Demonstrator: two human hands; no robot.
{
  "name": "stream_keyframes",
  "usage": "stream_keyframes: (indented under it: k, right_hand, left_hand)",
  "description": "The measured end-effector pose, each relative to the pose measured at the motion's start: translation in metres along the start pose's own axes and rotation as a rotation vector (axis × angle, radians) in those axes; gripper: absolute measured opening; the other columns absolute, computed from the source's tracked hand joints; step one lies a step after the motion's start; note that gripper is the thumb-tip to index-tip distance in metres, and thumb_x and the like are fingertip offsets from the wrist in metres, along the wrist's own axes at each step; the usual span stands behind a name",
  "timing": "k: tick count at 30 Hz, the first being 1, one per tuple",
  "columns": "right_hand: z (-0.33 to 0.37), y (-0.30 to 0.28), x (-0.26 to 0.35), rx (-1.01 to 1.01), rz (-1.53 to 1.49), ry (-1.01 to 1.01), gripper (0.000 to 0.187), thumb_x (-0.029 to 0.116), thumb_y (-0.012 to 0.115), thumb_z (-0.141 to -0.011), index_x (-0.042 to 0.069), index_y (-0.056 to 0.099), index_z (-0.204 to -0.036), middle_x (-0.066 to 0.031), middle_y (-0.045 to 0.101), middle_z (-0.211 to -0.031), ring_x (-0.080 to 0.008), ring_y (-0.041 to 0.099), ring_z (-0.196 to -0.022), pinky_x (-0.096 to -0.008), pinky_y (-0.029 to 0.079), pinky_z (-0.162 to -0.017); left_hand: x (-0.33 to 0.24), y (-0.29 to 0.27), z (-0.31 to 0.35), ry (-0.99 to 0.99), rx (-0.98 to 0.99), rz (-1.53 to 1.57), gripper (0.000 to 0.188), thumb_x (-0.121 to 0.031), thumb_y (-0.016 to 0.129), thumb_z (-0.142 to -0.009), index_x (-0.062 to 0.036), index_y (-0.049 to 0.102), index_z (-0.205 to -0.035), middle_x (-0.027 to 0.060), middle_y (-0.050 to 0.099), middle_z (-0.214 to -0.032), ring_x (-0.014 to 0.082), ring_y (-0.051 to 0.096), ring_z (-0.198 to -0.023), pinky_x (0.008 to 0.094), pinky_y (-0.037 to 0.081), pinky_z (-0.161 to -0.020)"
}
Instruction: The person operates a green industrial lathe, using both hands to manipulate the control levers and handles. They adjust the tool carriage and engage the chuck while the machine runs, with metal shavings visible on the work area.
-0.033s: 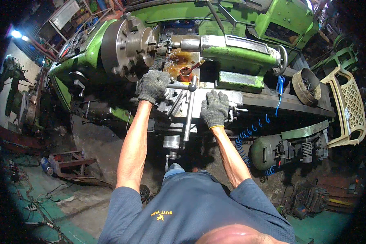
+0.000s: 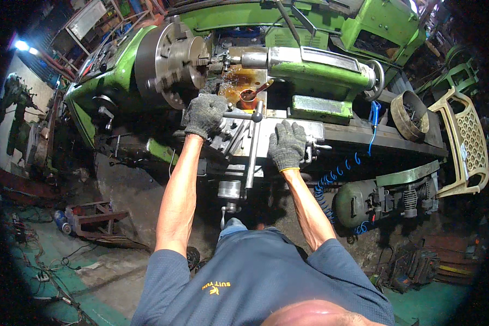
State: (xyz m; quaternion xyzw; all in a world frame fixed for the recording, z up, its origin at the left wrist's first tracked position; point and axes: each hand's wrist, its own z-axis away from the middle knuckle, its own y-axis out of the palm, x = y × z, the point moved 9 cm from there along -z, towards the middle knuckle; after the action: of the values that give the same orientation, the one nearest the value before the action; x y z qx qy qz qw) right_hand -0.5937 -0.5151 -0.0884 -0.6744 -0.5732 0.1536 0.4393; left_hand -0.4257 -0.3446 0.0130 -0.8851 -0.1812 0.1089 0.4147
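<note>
At a green metal lathe (image 2: 117, 81), my left hand (image 2: 205, 115), in a grey knitted glove, rests by the tool post just below the chuck (image 2: 174, 65). Its fingers curl inward, and whatever they grip is hidden. My right hand (image 2: 287, 145), gloved alike, lies with fingers stretched out on the flat metal slide (image 2: 311, 129). Between the hands stands a long steel lever (image 2: 253, 149) with a round dark hub. A workpiece, small in view, sits between the chuck and the tailstock (image 2: 320, 70). The chuck looks smeared by motion.
Metal chips and a reddish cup (image 2: 248, 96) with a brush-like handle lie behind the lever. At right are a blue air gun (image 2: 375, 113) on a coiled hose, a round tin (image 2: 407, 117), a cream plastic chair (image 2: 464, 138) and a compressor tank (image 2: 356, 204). Cables (image 2: 54, 285) trail across the floor at left.
The chuck's jaws show at a different angle, so it is turning. Both hands stay in the same place.
</note>
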Motion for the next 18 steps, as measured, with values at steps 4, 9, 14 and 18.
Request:
stream_keyframes:
  k: [4,9,14,18]
  right_hand:
    - [0.0,-0.001,0.003,-0.008,-0.003,-0.002,0.038,0.029,0.07,-0.08,0.007,0.07,-0.111,-0.0139,0.066,-0.125,-0.0405,0.053,-0.123,-0.0552,0.032,-0.112]
    - [0.0,0.0,0.003,0.0,0.008,0.002,0.038,0.029,0.069,-0.081,0.007,0.071,-0.112,-0.0137,0.066,-0.125,-0.0404,0.053,-0.123,-0.0551,0.032,-0.113]
    - [-0.002,-0.003,0.004,-0.012,0.047,-0.008,0.037,0.03,0.07,-0.08,0.01,0.072,-0.111,-0.0123,0.068,-0.123,-0.0392,0.056,-0.119,-0.0536,0.036,-0.111]
    - [-0.001,-0.003,0.002,-0.026,0.033,0.007,0.037,0.03,0.07,-0.08,0.01,0.071,-0.111,-0.0127,0.068,-0.123,-0.0395,0.057,-0.119,-0.0539,0.036,-0.111]
  left_hand:
    - [0.006,0.004,0.003,-0.034,0.027,-0.002,0.01,-0.021,0.061,-0.081,-0.012,0.065,-0.078,0.0122,0.061,-0.074,0.0333,0.062,-0.072,0.0475,0.048,-0.063]
    - [0.004,0.001,0.004,0.0,-0.031,0.037,0.004,-0.016,0.064,-0.078,-0.0121,0.064,-0.077,0.0108,0.058,-0.072,0.0319,0.06,-0.069,0.0475,0.046,-0.06]
    - [0.01,0.001,0.002,-0.132,0.093,0.025,0.023,-0.028,0.056,-0.088,-0.0119,0.071,-0.081,0.0147,0.068,-0.081,0.0359,0.066,-0.078,0.0488,0.05,-0.069]
    - [0.005,-0.011,-0.005,-0.277,0.099,0.167,0.023,-0.029,0.057,-0.088,-0.0118,0.071,-0.08,0.0147,0.068,-0.079,0.0359,0.066,-0.077,0.0487,0.051,-0.069]
